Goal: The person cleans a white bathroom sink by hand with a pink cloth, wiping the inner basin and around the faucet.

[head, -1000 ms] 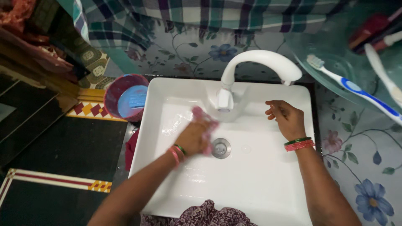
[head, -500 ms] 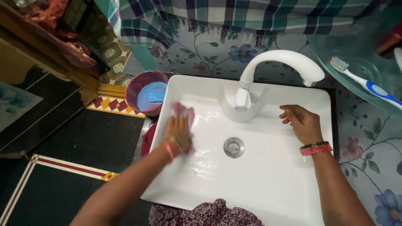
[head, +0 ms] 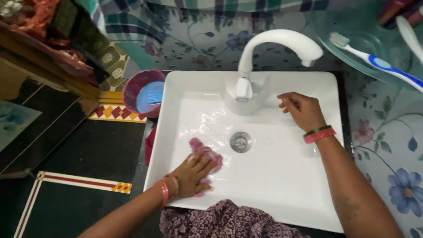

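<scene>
My left hand [head: 191, 174] presses a pink scrub cloth [head: 203, 152] against the wet floor of a white rectangular sink [head: 282, 176], near its front left corner. My right hand [head: 302, 110] rests inside the basin at the back right, fingers loosely curled and holding nothing. Between the hands lies the round metal drain [head: 240, 142]. A white curved tap [head: 269, 48] rises from the back of the sink.
A red mug with a blue scoop inside [head: 143, 92] stands left of the sink. A glass shelf [head: 365, 48] at the upper right carries a blue and white toothbrush [head: 379, 61]. Dark tiled floor [head: 75, 154] spreads to the left; floral wall surrounds the basin.
My left hand has dragged the pink cloth from the back left of the basin down to the front left. My right hand has stayed at the back right.
</scene>
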